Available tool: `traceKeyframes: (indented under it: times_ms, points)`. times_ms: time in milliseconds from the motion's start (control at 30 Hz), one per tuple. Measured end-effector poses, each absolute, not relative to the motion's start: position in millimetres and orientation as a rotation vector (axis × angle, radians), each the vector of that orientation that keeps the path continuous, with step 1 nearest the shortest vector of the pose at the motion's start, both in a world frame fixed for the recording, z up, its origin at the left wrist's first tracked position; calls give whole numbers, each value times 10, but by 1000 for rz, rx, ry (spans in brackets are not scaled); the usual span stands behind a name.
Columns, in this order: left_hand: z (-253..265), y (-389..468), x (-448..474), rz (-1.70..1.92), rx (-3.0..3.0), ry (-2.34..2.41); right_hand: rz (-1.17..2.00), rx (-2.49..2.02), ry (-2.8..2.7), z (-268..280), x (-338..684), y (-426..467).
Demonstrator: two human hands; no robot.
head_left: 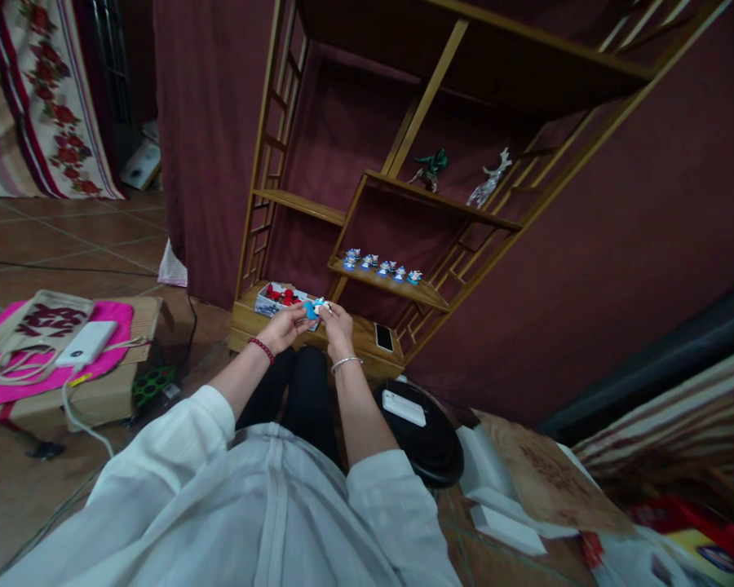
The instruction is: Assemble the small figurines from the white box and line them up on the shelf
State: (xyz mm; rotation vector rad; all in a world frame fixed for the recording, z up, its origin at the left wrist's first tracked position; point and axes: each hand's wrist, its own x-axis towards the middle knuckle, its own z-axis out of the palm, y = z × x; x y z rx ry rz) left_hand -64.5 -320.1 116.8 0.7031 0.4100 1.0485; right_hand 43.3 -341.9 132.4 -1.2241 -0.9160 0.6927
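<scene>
Both my hands hold a small blue and white figurine (321,306) in front of the low shelf. My left hand (285,324) pinches its blue part from the left, and my right hand (338,324) grips its white part from the right. Just beyond my left hand, an open box (270,308) with red items inside stands on the bottom board. Several similar blue and white figurines (384,267) stand grouped on the shelf board above and to the right. Fingers partly cover the held figurine, so its details are unclear.
The wooden shelf unit (306,206) carries a green figure (431,169) and a silver deer (490,179) higher up. A dark-screened phone (383,337) lies on the bottom board. On my right is a black round stool (431,448) bearing a white box (404,408); left, a power bank (86,343) on pink cloth.
</scene>
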Motion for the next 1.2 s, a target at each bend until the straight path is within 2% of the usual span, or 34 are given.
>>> traceKeyframes:
  times_ms: [800,1200]
  points:
    - [1053,-3220,-630,1000,739,402,635,-1258,-944,1206,498,-3407]
    - [856,-3160,-567,995,618,413,771,-1240,-948,974,592,-3319]
